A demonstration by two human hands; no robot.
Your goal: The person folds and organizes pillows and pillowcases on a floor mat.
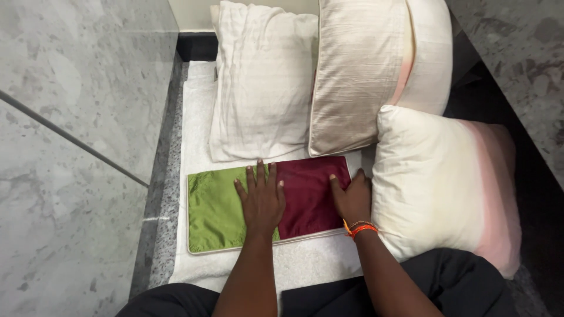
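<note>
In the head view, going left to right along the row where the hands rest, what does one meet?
Grey marble wall → green half of the flat satin cushion cover → left hand → maroon half of the cover → right hand with an orange thread bracelet → cream-and-pink pillow.

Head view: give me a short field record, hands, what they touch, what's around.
left hand: flat, palm down, on the green and maroon cushion cover, across the seam between the two colours
right hand: flat on the maroon end, beside the cream and pink pillow
wrist: orange bracelet on the right
cover: lies flat on a white towel
behind cover: white pillow, beige cushion leaning over it
surroundings: grey marble wall on the left
</note>
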